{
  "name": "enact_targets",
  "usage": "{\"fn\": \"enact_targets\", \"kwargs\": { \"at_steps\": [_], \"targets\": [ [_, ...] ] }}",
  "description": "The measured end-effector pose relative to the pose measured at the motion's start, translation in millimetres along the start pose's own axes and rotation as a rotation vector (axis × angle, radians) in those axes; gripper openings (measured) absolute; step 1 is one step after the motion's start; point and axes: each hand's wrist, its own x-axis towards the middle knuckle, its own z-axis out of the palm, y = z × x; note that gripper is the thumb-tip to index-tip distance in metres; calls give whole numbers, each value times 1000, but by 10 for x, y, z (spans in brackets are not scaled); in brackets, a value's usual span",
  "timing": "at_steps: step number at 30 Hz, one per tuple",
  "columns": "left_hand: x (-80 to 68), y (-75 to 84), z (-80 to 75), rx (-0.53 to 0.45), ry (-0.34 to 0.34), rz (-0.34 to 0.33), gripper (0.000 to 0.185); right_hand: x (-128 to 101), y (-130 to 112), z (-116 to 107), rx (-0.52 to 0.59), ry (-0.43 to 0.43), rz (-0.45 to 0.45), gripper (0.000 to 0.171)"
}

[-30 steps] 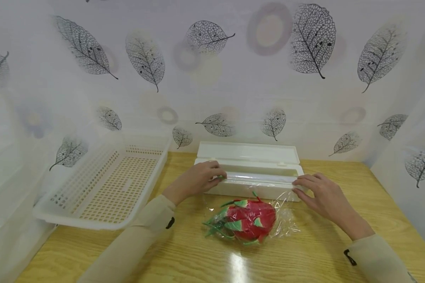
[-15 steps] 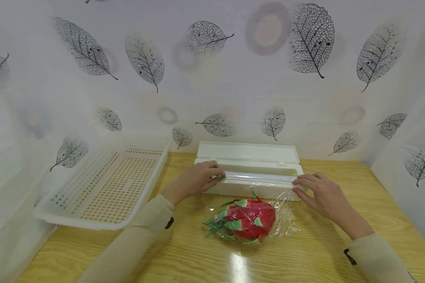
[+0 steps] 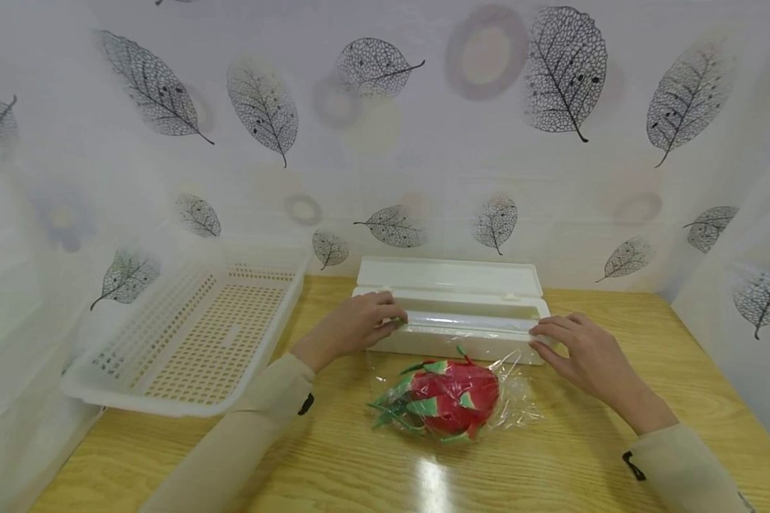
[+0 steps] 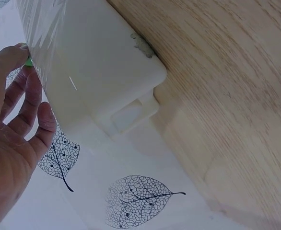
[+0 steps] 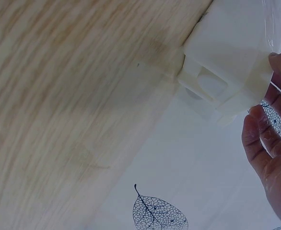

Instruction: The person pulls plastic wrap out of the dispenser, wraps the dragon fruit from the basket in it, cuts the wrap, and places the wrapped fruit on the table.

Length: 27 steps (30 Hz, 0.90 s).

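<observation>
A white cling film box (image 3: pixel 449 347) lies with its lid (image 3: pixel 449 276) raised at the back, and a roll of film (image 3: pixel 468 323) shows inside. At its left end my left hand (image 3: pixel 356 324) pinches a small green slider (image 4: pixel 29 62) on the top edge between thumb and index finger. My right hand (image 3: pixel 584 353) pinches the right front corner of the box, thumb in front and fingers above, by the film's edge. Clear film (image 3: pixel 520 399) stretches from the box over a red dragon fruit (image 3: pixel 481 388) with green tips, lying on its side before it.
A white perforated plastic basket (image 3: pixel 266 356) stands on the left of the wooden table (image 3: pixel 334 456). Behind the table hangs a pale curtain (image 3: pixel 423 164) with a leaf print, which also lines both sides.
</observation>
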Motion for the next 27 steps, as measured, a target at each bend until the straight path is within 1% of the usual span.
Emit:
{"fn": "enact_targets", "kwargs": {
  "at_steps": [9, 13, 17, 19, 27],
  "targets": [
    [-13, -14, 2, 5, -4, -4, 13, 0, -3, -8, 3, -7, 6, 62],
    [-13, -22, 2, 8, -8, -4, 14, -5, 2, -10, 2, -15, 5, 49],
    [-15, -19, -6, 7, -13, -7, 14, -10, 8, -9, -6, -26, 5, 27],
    [-17, -16, -11, 8, -10, -4, 14, -11, 13, -7, -10, -29, 4, 20],
    [-30, -28, -14, 5, 2, 9, 12, -15, 22, -2, -11, -28, 3, 20]
  ]
}}
